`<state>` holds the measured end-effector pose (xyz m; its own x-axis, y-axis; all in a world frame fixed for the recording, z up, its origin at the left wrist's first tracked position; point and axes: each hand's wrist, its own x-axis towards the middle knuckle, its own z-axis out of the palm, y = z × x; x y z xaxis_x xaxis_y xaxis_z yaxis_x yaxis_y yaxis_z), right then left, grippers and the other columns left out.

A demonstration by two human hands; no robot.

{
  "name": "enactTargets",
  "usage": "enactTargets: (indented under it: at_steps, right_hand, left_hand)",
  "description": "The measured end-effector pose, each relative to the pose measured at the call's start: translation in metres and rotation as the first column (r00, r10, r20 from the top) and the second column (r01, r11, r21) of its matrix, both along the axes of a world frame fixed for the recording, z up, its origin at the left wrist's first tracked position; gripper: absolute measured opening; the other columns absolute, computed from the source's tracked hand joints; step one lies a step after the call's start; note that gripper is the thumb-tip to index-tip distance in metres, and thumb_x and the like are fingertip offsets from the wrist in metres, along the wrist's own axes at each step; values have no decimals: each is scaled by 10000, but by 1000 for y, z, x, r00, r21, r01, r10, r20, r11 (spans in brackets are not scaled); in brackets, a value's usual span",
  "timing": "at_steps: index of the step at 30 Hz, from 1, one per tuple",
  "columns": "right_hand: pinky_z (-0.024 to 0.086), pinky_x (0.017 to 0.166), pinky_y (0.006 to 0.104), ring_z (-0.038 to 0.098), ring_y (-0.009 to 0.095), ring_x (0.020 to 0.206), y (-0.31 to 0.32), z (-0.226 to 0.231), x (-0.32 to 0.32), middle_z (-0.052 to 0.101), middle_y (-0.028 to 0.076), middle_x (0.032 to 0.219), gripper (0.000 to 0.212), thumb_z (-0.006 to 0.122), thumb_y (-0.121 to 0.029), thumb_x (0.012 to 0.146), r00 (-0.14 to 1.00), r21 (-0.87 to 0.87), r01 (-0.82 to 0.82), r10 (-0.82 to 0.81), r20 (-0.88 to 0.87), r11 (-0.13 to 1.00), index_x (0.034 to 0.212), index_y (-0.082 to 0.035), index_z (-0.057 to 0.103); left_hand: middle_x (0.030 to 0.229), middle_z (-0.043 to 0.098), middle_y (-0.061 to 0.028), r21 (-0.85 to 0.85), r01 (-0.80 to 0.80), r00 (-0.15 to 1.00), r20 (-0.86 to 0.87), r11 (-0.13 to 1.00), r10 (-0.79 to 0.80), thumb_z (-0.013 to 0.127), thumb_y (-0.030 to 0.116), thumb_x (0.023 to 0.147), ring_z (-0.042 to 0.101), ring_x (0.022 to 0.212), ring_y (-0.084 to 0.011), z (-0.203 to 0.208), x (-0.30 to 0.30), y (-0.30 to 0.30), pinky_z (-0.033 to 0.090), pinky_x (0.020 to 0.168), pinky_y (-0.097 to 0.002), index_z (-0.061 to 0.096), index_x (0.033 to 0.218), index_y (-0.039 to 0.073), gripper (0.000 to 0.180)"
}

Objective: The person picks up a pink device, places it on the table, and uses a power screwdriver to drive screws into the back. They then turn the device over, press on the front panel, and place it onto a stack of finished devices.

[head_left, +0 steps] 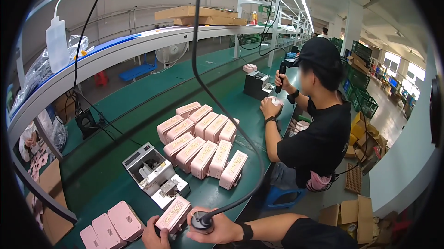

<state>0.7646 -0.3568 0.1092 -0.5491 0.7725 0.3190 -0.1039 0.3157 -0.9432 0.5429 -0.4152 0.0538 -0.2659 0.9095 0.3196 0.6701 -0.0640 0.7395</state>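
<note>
**Holding a pink box (173,216) and a corded driver (202,222) at a green bench (138,131)**

Curls the left hand (153,236) around the box's left end, thumb and fingers narrowed on it, likely to stop it sliding or turning; wraps the right hand (221,229) closely around the black driver, just beside the box's right end; cannot tell, with the tip hidden, whether it touches the box. Feeds the driver by a black cord (198,59) hung from above, probably to spare the bench a trailing lead.

Shows, just beyond the held box, an open grey metal stand (150,171); farther on, pink boxes (190,154) in close, slanting rows, patterned sides up, perhaps packed tight to save room; at lower left, pink cases (126,221) lying side by side, grilles up.

Sets the held box near the bench's near edge, with the right forearm reaching in past that edge; shows a strip of green top between stand and cases, and more toward the far left; looks tightest straight ahead, against the stand, and overhead, where the cord loops across; seats a co-worker (323,115) well apart, farther along the right edge; shows cardboard boxes (356,216) beyond the right forearm.
</note>
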Motion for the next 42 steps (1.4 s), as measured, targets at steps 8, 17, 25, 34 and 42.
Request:
enactTargets:
  at_steps: [8,17,25,34,42]
  right_hand:
    - [522,736,282,644,124,788,4,-15,-16,695,96,922,437,807,-202,827,995,-20,32,-34,-90,999,1168,-7,617]
    - [527,804,441,636,292,886,12,-15,-28,687,78,1005,827,800,-519,811,996,213,-55,40,77,976,1426,-145,392]
    - [526,763,303,652,182,780,-9,-7,-20,689,97,899,429,770,-238,864,985,121,-7,28,-169,993,1191,-17,604]
    - [503,688,265,609,111,735,4,17,47,653,26,827,322,758,-166,883,956,-585,-287,266,-124,759,1108,4,603]
    - [427,638,205,540,43,703,28,7,76,590,-14,792,239,778,-64,852,971,-560,-238,204,-123,794,988,-50,581]
  left_hand:
    - [1183,657,-250,-136,66,998,29,988,-63,761,219,824,637,1093,-414,26,15,-1,507,923,-437,484,1410,40,672]
    - [1192,639,-290,-90,109,993,47,990,-105,752,228,834,633,1089,-429,14,11,-2,507,911,-447,457,1429,37,691]
    - [1143,662,-280,-167,79,995,70,983,-68,772,289,847,653,1047,-423,29,17,-9,525,874,-436,468,1407,15,694]
    - [1132,688,-232,-157,132,991,11,979,-132,834,189,806,682,1055,-322,24,16,-5,536,885,-393,535,1351,19,643]
    - [1144,692,-218,-210,243,970,67,947,-234,838,139,793,687,1060,-272,15,9,3,530,901,-377,545,1329,-3,627]
